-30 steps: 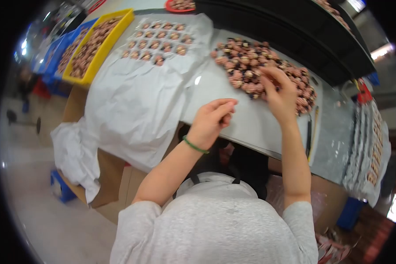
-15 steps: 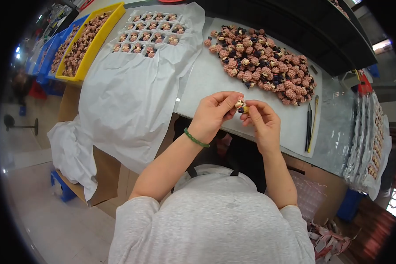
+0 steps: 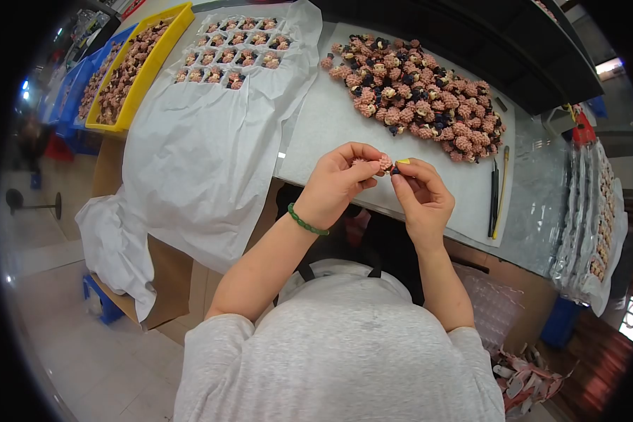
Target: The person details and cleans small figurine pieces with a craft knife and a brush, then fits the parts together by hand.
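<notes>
Between my two hands is a small figurine (image 3: 385,163) with pink bumpy hair and a dark lower part. My left hand (image 3: 339,177), with a green bracelet at the wrist, pinches it by the pink hair. The fingertips of my right hand (image 3: 425,193) close on its dark end. Something small and yellow (image 3: 403,162) shows at my right index fingertip; I cannot tell what it is. Beyond my hands, a large heap of similar pink and dark figurines (image 3: 422,98) covers part of the white sheet (image 3: 316,133).
A tray of figurines (image 3: 232,53) sits on white wrapping (image 3: 190,155) to the left. Further left stand a yellow bin (image 3: 183,28) and blue bins. Two slim tools (image 3: 498,197) lie right of the heap. Filled clear trays (image 3: 577,232) are stacked at far right.
The figurine has been turned, so its pink hair now faces me instead of its front. The yellow bit has gone from beside the figurine's base to my right index fingertip.
</notes>
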A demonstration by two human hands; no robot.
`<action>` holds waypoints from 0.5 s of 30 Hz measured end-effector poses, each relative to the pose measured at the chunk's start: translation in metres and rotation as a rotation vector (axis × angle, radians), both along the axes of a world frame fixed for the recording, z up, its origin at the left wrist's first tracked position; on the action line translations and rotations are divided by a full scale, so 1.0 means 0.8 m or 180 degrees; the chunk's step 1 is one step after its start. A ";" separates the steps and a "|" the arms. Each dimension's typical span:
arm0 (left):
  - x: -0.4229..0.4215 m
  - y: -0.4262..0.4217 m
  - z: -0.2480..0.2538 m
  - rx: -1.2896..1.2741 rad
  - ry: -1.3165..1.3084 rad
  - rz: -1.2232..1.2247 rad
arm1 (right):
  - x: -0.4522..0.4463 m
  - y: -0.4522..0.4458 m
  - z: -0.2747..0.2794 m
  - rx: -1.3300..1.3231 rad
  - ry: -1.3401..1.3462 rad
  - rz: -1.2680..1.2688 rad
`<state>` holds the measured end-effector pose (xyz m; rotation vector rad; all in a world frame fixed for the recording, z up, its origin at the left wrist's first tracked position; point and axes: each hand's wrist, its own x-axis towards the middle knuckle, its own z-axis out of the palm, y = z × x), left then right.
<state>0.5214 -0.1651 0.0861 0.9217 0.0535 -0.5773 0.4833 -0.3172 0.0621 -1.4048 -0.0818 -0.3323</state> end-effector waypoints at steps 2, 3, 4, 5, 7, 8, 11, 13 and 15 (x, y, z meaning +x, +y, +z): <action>0.001 0.001 -0.001 -0.0183 0.0116 -0.0052 | 0.001 -0.001 0.001 -0.0200 -0.0163 -0.0012; 0.001 0.001 -0.001 -0.0424 0.0269 -0.0009 | 0.001 -0.001 0.003 -0.0195 -0.0177 -0.0049; 0.001 0.002 0.000 -0.0662 0.0423 0.0039 | 0.001 -0.001 0.005 -0.0187 -0.0190 -0.0082; 0.001 0.003 0.003 -0.0661 0.0417 0.0045 | 0.002 -0.003 0.007 -0.0185 -0.0196 -0.0076; 0.001 0.006 0.012 -0.0384 0.0382 0.0047 | 0.003 -0.011 0.014 -0.0183 -0.0027 -0.0080; 0.002 0.008 0.011 -0.0380 0.0378 0.0056 | 0.004 -0.012 0.019 -0.0102 0.0128 -0.0003; 0.003 0.008 0.006 0.0130 -0.0163 -0.0016 | 0.005 -0.016 0.029 -0.0103 0.0205 0.0555; 0.000 0.002 0.006 0.0461 -0.0701 -0.0105 | 0.008 -0.011 0.031 -0.0113 0.0252 0.0583; -0.010 -0.005 -0.007 0.0529 -0.1065 -0.0154 | 0.011 -0.007 0.029 -0.0106 0.0292 0.0636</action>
